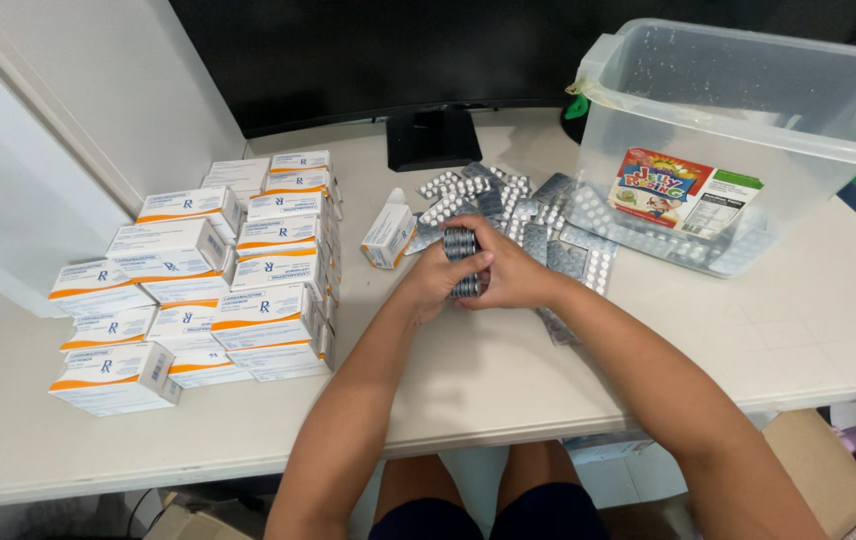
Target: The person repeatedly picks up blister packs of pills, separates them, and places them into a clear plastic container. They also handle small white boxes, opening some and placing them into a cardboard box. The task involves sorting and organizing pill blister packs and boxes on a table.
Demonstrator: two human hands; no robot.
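We see both hands meeting at the table's middle, clamped around one stack of blister packs (462,258). The left hand (436,282) grips the stack from its left side, fingers curled over the front edge; the right hand (514,275) closes on it from the right, thumb on top. The stack stands upright between the palms, just above the white table (508,370). Just left of the left hand an open small white-and-orange box (389,235) sits on the table, flap up. Beyond the fingertips of both hands a loose pile of silver blister strips (538,215) spreads out, some reaching past the right hand and under the wrist side. Farther right of the right hand stands a clear plastic tub (748,120) with more strips inside. Well left of the left hand sit stacked white-and-orange medicine boxes (208,270). Straight ahead of the hands, a dark monitor base (433,138).
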